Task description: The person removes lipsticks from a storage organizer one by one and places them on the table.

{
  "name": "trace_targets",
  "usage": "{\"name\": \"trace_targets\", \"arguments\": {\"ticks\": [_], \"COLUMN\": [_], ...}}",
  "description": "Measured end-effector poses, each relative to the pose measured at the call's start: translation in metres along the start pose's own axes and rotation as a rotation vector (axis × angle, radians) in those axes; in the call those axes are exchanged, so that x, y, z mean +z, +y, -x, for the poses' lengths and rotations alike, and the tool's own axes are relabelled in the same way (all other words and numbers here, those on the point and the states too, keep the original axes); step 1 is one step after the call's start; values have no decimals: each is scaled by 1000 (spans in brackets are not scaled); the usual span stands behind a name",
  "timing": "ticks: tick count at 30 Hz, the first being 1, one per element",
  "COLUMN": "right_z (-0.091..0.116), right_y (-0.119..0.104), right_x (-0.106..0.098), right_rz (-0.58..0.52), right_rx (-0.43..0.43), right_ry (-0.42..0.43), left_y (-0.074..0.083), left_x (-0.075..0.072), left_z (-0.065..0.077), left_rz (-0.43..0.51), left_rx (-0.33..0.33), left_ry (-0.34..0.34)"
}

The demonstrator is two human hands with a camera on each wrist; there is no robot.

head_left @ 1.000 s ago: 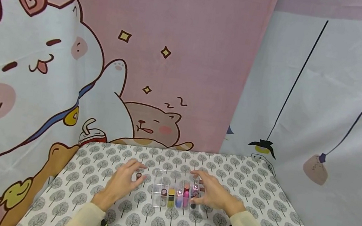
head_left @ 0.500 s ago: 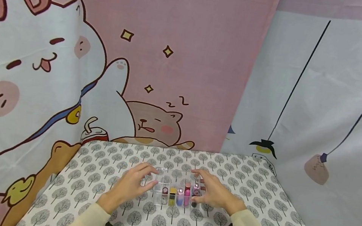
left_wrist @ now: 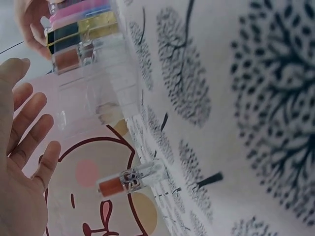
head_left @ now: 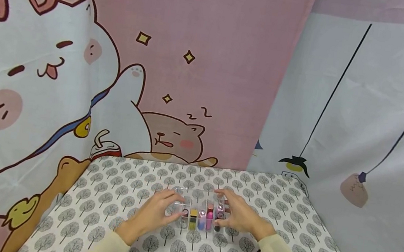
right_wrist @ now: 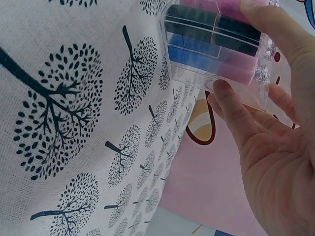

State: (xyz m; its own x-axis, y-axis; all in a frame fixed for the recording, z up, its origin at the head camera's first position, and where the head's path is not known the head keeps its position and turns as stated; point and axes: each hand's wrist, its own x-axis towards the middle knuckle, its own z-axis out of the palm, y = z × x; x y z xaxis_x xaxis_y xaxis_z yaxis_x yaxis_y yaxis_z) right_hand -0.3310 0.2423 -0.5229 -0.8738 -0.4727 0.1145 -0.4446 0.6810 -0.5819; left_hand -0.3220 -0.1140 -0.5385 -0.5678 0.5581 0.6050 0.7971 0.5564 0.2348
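Note:
A clear plastic divided box [head_left: 198,195] stands on the table. Its compartments hold several upright lip gloss tubes, among them a black-and-yellow one [head_left: 193,219], a pink one [head_left: 209,220] and a blue-purple one [head_left: 202,220]. My right hand [head_left: 242,214] grips the box's right end, thumb on the near side and fingers on the far side. At the left end, my left hand [head_left: 157,210] hovers with fingers spread and relaxed; in the left wrist view they are apart from the box. A loose clear tube with an orange-brown cap [left_wrist: 112,187] stands beside the box there, hidden in the head view.
White cloth with grey trees [head_left: 178,248] covers the table. A cartoon-printed pink curtain [head_left: 230,83] hangs behind its far edge, and a pale one [head_left: 331,75] hangs on the right.
My left hand has moved right, from beside the loose tube to the box's left end. The right hand has kept its hold, and the box shows no clear shift.

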Motion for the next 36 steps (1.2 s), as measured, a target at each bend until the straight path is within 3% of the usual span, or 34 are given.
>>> {"name": "trace_targets", "arguments": {"ticks": [8, 23, 36], "right_z": [-1, -4, -2], "right_y": [2, 1, 5], "right_x": [1, 1, 3], "right_rz": [-5, -4, -1], "right_rx": [1, -1, -5], "right_ry": [-8, 12, 17], "left_y": [1, 5, 9], "left_x": [10, 16, 18], "left_z": [2, 2, 3], "left_rz": [-62, -61, 44], "left_rx": [-48, -110, -169], "left_ry": [-41, -130, -158]}}
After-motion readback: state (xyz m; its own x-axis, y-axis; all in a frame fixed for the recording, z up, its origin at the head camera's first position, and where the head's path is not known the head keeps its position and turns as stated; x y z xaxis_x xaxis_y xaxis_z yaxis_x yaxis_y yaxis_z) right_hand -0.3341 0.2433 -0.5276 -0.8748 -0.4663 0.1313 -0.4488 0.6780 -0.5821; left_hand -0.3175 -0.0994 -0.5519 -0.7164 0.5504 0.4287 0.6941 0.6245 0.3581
